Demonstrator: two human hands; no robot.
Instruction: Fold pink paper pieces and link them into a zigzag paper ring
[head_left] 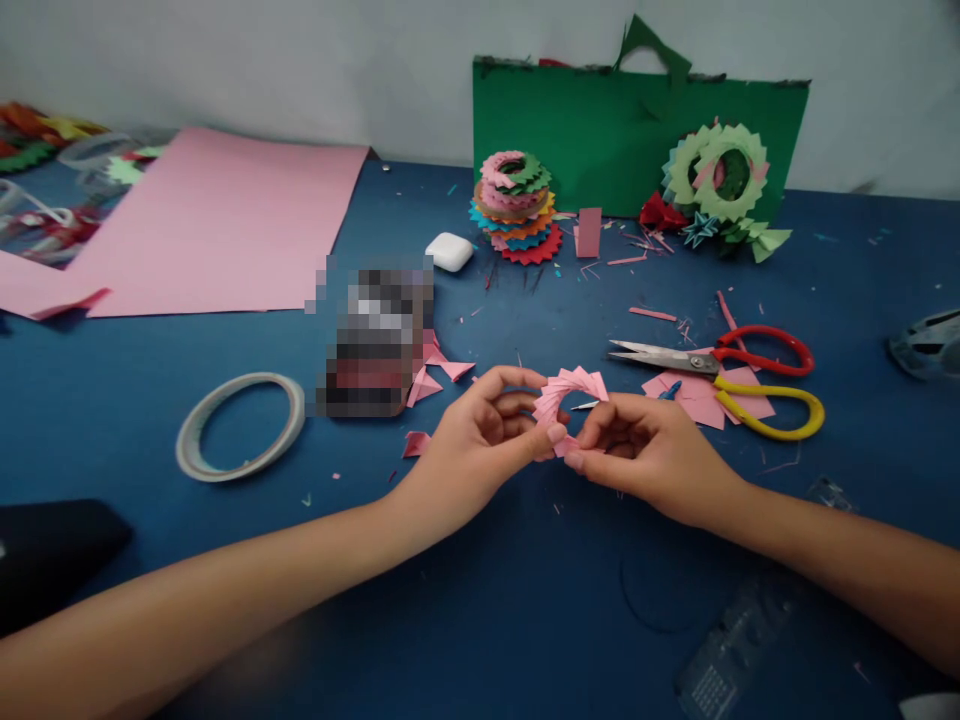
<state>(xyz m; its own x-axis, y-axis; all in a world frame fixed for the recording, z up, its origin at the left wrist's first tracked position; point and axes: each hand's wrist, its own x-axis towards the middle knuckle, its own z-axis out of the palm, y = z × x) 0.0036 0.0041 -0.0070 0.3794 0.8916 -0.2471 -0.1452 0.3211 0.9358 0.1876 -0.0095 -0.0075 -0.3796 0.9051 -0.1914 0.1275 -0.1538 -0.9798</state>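
Observation:
A small pink folded-paper ring (568,392) with pointed segments is held just above the blue table (480,600), near its middle. My left hand (480,445) pinches the ring's left side between thumb and fingers. From the right, my right hand (645,445) grips the ring's lower edge, fingers curled. The two thumbs nearly touch beneath the ring. Loose pink folded pieces (431,375) lie to the left of my hands.
Scissors (720,372) with red and yellow handles rest on pink scraps at right. A tape roll (240,425) lies at left, a big pink sheet (217,225) behind it. At the back stand stacked paper rings (517,205), a white case (449,251) and a green card (630,140).

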